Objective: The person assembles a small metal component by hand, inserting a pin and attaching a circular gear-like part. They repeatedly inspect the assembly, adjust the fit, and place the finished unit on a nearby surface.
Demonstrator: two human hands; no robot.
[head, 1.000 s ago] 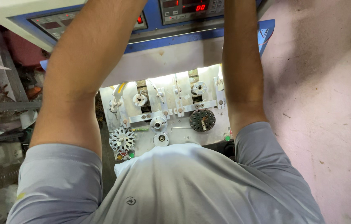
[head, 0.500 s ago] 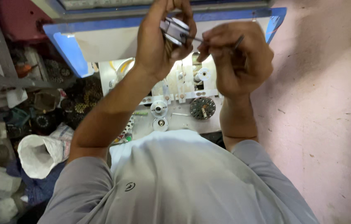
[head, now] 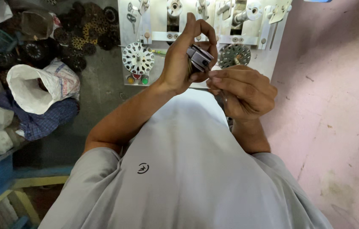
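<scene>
My left hand (head: 182, 59) pinches a small grey metal part (head: 199, 58) up in front of the white machine (head: 205, 36). My right hand (head: 243, 91) nips something thin beside it — maybe wire. The part looks hard and light, so I grip its sides.

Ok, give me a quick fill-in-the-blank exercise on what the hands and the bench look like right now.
1. The left hand holds a small grey metal part between thumb and ____.
2. The right hand pinches at that part from the ____ side.
3. The open white bag lies to the person's ____.

Missing words: fingers; right; left
</scene>
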